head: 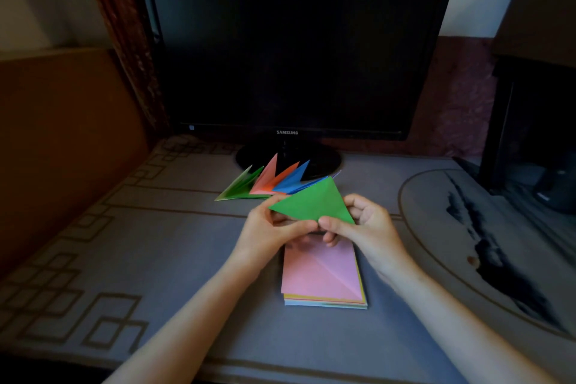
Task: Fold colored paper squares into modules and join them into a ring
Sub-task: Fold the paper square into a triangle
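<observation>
Nearest to you, the stack of paper squares (324, 277) lies on the grey patterned worktop (187, 274), with a creased pink sheet on top. Just above its far end you hold the green paper triangle (311, 204) in the air. Your left hand (271, 232) pinches its lower edge, and your right hand (364, 227) pinches the same edge beside it. Behind, the folded modules (271, 182), green, orange and blue, lie fanned before the Samsung monitor (296, 40).

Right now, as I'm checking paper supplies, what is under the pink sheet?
Thin edges of yellow, orange and pale blue sheets show below the pink sheet. Their faces are covered; their number cannot be told.
</observation>
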Demonstrator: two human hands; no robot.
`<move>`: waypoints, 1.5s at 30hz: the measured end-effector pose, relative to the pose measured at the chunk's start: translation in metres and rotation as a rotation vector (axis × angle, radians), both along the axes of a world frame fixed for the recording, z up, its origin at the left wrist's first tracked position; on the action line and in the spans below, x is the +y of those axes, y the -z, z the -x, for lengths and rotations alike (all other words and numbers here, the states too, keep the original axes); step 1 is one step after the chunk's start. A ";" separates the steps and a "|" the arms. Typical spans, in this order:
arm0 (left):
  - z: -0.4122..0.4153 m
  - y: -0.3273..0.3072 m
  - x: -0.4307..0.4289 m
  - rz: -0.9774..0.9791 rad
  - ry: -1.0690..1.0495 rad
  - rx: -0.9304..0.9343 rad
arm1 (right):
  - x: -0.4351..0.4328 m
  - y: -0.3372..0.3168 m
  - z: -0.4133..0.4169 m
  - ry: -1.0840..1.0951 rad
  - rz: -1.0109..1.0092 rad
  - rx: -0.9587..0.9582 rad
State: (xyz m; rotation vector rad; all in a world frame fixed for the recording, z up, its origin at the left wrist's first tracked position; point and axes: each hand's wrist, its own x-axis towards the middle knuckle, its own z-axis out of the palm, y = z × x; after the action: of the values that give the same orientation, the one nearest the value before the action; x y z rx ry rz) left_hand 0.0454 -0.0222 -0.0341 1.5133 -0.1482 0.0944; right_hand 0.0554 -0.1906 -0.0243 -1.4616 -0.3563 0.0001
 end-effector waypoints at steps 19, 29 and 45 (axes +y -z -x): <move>-0.007 0.005 0.004 0.213 -0.064 -0.043 | -0.004 0.005 0.001 -0.243 0.122 -0.017; -0.012 0.005 0.008 0.258 -0.122 -0.048 | -0.015 -0.002 0.003 -0.307 0.169 -0.057; -0.004 0.001 0.007 0.156 0.080 0.085 | -0.020 -0.004 -0.001 0.034 0.480 -0.478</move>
State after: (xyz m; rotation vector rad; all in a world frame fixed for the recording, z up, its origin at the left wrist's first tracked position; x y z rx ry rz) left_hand 0.0493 -0.0150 -0.0352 1.3515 -0.1300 -0.0225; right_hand 0.0567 -0.2110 -0.0207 -1.9407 -0.7577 -0.3147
